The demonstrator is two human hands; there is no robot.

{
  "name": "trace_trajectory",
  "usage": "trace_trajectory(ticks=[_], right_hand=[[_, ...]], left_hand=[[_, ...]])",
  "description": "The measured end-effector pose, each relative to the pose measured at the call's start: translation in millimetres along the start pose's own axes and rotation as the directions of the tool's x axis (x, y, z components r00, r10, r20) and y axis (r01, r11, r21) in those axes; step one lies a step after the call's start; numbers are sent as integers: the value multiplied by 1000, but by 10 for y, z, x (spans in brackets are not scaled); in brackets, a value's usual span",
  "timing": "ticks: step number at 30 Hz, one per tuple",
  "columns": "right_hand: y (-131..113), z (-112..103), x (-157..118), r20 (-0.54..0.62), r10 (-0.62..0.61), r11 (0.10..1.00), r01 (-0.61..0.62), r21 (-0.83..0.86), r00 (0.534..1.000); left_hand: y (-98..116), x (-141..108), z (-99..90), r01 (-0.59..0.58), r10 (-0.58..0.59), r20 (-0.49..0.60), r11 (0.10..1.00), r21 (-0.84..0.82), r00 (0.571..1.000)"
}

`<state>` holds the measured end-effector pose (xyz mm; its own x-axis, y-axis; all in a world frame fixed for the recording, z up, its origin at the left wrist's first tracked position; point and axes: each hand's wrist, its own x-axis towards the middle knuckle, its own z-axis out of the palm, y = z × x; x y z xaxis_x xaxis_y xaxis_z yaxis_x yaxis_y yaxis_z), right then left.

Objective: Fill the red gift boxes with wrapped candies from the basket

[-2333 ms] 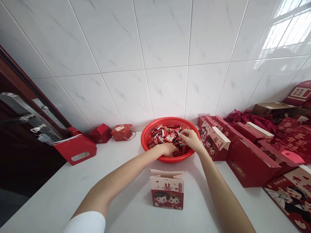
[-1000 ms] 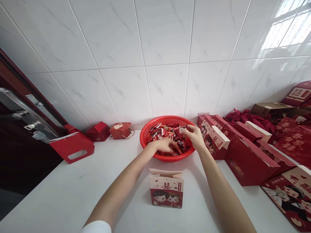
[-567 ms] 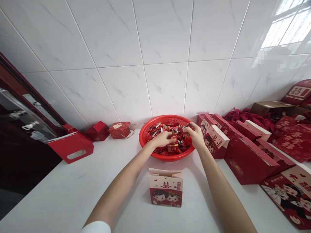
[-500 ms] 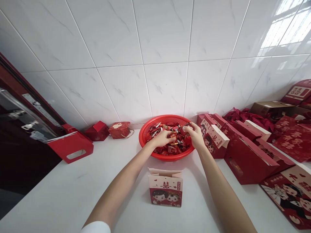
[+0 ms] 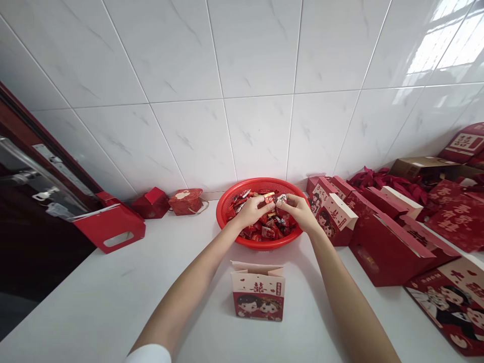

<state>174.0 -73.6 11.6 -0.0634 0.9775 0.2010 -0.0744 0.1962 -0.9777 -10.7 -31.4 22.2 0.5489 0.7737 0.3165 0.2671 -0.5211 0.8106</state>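
A red plastic basket (image 5: 264,246) full of red-wrapped candies (image 5: 268,232) stands against the wall. Over its middle, my left hand (image 5: 252,210) is closed on a red and gold wrapped candy (image 5: 269,197). Close beside it, my right hand (image 5: 298,209) pinches a dark red wrapped candy with a white print (image 5: 281,199). The two candies are nearly touching, above the heap. In front of the basket, between my forearms, a small red and cream gift box (image 5: 258,297) with a cartoon couple stands upright, its top flaps open.
Several red gift boxes (image 5: 385,247) crowd the counter's right side, with red cloth (image 5: 389,184) and a cardboard box (image 5: 419,169) behind. At left are a red handled box (image 5: 109,227) and two small boxes (image 5: 151,202). White tiles (image 5: 257,136) back the counter.
My right hand has moved left with its candy, from the basket's right rim toward the middle. My left hand has lifted a candy from the heap.
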Motion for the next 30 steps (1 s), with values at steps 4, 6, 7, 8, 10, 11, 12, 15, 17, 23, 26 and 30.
trace_trajectory(ticks=[4, 6, 7, 8, 10, 11, 12, 15, 17, 23, 26, 30], right_hand=[[-7, -3, 12, 26, -23, 997, 25, -66, 999], [13, -10, 28, 51, -57, 988, 64, -142, 997], [27, -13, 37, 58, -74, 979, 84, -184, 996], [43, -16, 45, 60, -92, 969, 103, -225, 994], [73, -20, 58, 48, -134, 944, 142, -297, 990], [85, -21, 62, 41, -151, 932, 156, -326, 988], [92, -21, 65, 33, -161, 925, 163, -343, 986], [93, -17, 66, 19, -155, 937, 153, -315, 988], [89, -15, 68, 0, -154, 949, 148, -279, 988], [104, -24, 72, -95, -183, 942, 147, -301, 979], [112, -20, 69, -106, -182, 942, 142, -303, 978], [127, -15, 72, -108, -179, 947, 142, -289, 978]], left_hand=[[-25, -1, -3, -6, 5, 29, 1000, 22, 1000], [-46, 0, -5, -2, -1, 38, 998, 60, 999], [-59, 1, -5, 7, -11, 43, 997, 83, 999], [-73, 4, -3, 18, -23, 46, 994, 105, 999], [-101, 11, 2, 35, -43, 50, 990, 140, 998], [-115, 15, 5, 40, -48, 50, 988, 150, 998], [-126, 20, 7, 44, -52, 49, 986, 159, 997], [-152, 31, 6, 43, -51, 42, 982, 183, 998], [-166, 29, -1, 44, -57, 59, 980, 195, 997], [-240, -15, 3, 82, -195, 377, 951, 297, 906], [-277, -38, 16, 136, -278, 419, 932, 337, 864], [-272, -57, 18, 174, -356, 460, 903, 392, 813]])
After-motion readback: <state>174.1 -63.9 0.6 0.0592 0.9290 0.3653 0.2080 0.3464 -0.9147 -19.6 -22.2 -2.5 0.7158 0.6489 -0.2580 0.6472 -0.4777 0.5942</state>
